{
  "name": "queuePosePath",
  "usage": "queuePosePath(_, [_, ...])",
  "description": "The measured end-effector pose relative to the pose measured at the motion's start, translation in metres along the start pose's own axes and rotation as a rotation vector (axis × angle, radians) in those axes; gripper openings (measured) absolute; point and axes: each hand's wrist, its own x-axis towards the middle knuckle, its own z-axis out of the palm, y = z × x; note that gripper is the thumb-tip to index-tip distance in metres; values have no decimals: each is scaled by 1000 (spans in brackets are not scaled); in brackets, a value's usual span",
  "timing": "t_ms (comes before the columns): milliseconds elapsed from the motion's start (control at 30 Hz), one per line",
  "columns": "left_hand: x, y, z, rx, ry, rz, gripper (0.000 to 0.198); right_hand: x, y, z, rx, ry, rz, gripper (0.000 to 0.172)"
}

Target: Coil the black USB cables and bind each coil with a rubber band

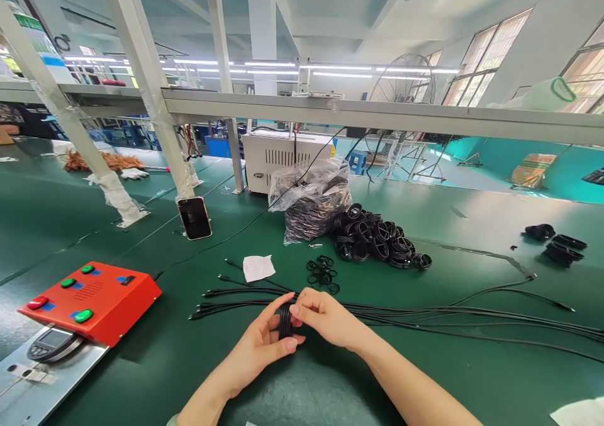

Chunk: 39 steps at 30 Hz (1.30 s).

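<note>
My left hand (pixel 264 338) is closed around a small coil of black cable (pixel 285 322), thumb below and fingers above. At the coil's upper right, my right hand (pixel 323 313) pinches with thumb and fingertips; whether it grips the coil or something small on it is hidden. Behind both hands, several straight black cables (pixel 401 313) run across the table, their plug ends (pixel 202 309) to the left. Just beyond lies a cluster of small black rings (pixel 323 274). Farther back is a heap of coiled black cables (pixel 372 234).
A clear plastic bag (pixel 311 206) of dark items stands before a beige metal box (pixel 283 155). At left sit a red button box (pixel 94 300) and a gauge (pixel 54 343). A phone (pixel 194 218) leans on a post. A paper slip (pixel 258 267) lies near the cables.
</note>
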Motion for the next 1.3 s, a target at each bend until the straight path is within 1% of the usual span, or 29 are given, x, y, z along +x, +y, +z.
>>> queuePosePath(67, [1,-2,-2,-32,-6,-17,60,0,1,-4,-51,-76,-22,36])
queuePosePath(167, [3,-5,-6,-73,-1,-9,57,-3,-1,-6,-69,-134,-22,24])
queuePosePath(233, [4,-5,-10,-87,5,-1,58,-5,-4,-6,-57,-170,-22,22])
queuePosePath(300, [3,-4,-14,-105,-16,12,58,-7,-8,-8,-64,-193,-25,22])
queuePosePath(367, [2,-1,-16,-127,-63,29,58,-6,-10,-10,-107,-160,-14,21])
queuePosePath(433, [0,2,-17,-148,-112,45,57,-4,-9,-11,-146,-97,-1,19])
queuePosePath(500, [-2,4,-17,-161,-142,52,56,-1,-7,-10,-139,-64,3,16])
queuePosePath(567, [-4,4,-16,-176,-161,49,56,2,-2,-7,-61,-74,19,14])
queuePosePath(667, [-5,4,-15,-213,-155,32,56,3,4,0,148,-100,101,16])
queuePosePath(733, [-6,5,-15,-242,-119,31,54,3,7,2,205,-28,103,17])
queuePosePath(800, [-6,6,-15,-266,-75,33,52,2,6,1,139,62,3,17])
queuePosePath(867, [-6,7,-16,-275,-55,27,50,-1,3,-1,22,82,-147,18])
queuePosePath(933, [-5,7,-17,-272,-54,21,50,-5,-1,-2,-116,14,-276,18])
queuePosePath(1000, [-4,5,-19,-257,-67,12,51,-8,-5,-3,-296,-62,-343,19])
queuePosePath(1067, [-3,3,-20,-233,-87,-14,52,-10,-8,-2,-489,-117,-356,18])
queuePosePath(1133, [-2,2,-19,-213,-108,-53,52,-10,-10,-1,-617,-129,-356,16])
queuePosePath(1200, [-2,2,-19,-205,-110,-85,52,-10,-9,1,-633,-111,-349,18])
queuePosePath(1300, [-2,3,-17,-196,-85,-100,52,-10,-7,6,-534,-74,-298,18])
